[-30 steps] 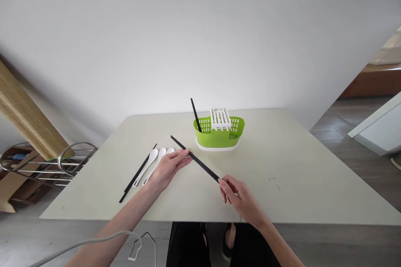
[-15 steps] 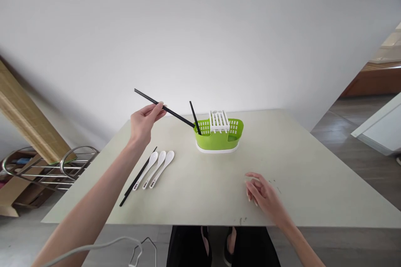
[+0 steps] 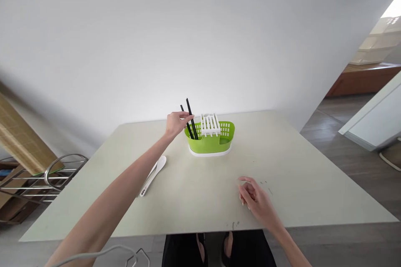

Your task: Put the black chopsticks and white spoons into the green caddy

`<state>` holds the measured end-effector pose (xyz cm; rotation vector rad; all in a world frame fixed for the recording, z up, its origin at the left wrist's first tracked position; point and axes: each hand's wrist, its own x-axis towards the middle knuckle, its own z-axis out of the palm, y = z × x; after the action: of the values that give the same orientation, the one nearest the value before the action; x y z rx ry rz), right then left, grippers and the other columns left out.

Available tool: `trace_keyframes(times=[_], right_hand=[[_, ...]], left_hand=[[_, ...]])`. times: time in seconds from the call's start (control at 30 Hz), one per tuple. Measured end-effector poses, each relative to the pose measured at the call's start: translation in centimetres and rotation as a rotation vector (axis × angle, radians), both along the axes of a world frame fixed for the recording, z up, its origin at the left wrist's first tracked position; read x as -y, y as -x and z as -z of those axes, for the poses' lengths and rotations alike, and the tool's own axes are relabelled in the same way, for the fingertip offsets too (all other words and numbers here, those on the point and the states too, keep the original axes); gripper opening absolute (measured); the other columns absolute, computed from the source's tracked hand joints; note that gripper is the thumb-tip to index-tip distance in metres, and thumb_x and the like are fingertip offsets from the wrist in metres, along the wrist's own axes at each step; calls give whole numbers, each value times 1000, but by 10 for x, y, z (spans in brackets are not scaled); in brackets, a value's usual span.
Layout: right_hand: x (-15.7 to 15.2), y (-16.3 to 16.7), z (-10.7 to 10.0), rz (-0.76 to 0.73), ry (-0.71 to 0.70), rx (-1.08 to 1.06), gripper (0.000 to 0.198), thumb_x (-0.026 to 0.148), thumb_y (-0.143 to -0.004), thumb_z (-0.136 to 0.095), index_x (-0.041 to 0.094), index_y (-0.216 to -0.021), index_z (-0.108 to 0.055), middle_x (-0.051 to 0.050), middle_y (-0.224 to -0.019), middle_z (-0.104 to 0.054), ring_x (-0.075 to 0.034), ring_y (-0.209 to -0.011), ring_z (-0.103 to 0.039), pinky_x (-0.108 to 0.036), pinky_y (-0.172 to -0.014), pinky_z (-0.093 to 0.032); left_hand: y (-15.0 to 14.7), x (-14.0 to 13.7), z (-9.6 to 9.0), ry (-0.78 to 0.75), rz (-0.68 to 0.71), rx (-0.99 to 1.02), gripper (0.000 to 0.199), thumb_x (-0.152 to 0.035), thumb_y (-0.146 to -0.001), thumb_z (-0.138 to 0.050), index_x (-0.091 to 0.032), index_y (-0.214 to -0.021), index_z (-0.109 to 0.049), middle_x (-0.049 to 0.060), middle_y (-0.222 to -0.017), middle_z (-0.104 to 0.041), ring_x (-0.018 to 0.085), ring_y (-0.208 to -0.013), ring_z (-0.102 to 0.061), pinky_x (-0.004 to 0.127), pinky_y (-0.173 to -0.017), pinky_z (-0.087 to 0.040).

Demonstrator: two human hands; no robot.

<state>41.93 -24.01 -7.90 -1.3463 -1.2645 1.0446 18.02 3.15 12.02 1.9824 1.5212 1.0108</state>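
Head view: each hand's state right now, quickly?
Left hand: closed, pinching black chopsticks that stand in the green basket.
Right hand: half open, loosely curled, holding nothing visible.

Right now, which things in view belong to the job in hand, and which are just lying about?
In the job:
slender black chopsticks, some pinched by the left hand;
green perforated plastic basket;
glossy white long-handled spoons, likely, though in neither hand.

Seemingly just lying about:
thin grey cable;
shiny metal-bar rack;
long tan panel.

The basket (image 3: pixel 205 146) is coloured green, its rack (image 3: pixel 210 132) white; the chopsticks (image 3: pixel 194 128) are coloured black; the white spoon (image 3: pixel 154 173) is marked with dark print.
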Motion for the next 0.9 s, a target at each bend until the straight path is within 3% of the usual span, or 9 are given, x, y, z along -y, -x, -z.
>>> trace_keyframes(times=[0.1,0.3,0.47,0.6,0.77,0.9], right_hand=[[0,0,0,-3,7,8,47,61,-104,-49,20,-127,-54,1,-74,-58,-18,-64,-58,-31,-60,-47],[-2,-1,2,-9,9,21,48,61,-104,-50,20,-129,-55,0,-76,-60,-19,-65,-60,-32,-63,-49],[-1,-1,0,-2,-5,34,46,58,-106,-50,19,-130,-56,-1,-77,-61,-18,-65,-60,-31,-62,-49],[-2,-2,1,-14,-4,54,46,59,-106,-49,20,-129,-56,-1,-76,-61,-18,-65,-60,-31,-62,-50],[-2,-2,3,-21,-2,77,45,59,-106,-47,20,-128,-55,-1,-76,-60,-19,-66,-59,-31,-62,-50],[-1,-2,2,-16,-3,81,44,58,-106,-47,21,-127,-56,-1,-76,-61,-18,-66,-59,-30,-62,-50]], left_hand=[[-3,-8,10,33,11,-92,34,-46,-86,-79,-17,-105,-81,9,-111,-82,11,-44,-63,29,-52,-56],[-5,-18,24,57,27,-138,30,-39,-92,-72,-18,-112,-77,8,-109,-82,12,-43,-63,28,-50,-54],[-10,-19,23,28,16,-176,21,-34,-93,-72,-17,-106,-76,7,-108,-82,11,-41,-61,29,-53,-55],[-13,-17,20,-13,-12,-198,24,-30,-94,-71,-19,-116,-71,6,-115,-81,11,-41,-60,31,-58,-56],[-10,-15,8,-198,-38,-193,44,-28,-93,-73,-25,-134,-59,5,-130,-75,10,-42,-59,35,-77,-58],[8,-9,-8,-382,-58,-135,41,-36,-97,-65,-24,-135,-56,7,-134,-72,10,-49,-60,35,-82,-55]])
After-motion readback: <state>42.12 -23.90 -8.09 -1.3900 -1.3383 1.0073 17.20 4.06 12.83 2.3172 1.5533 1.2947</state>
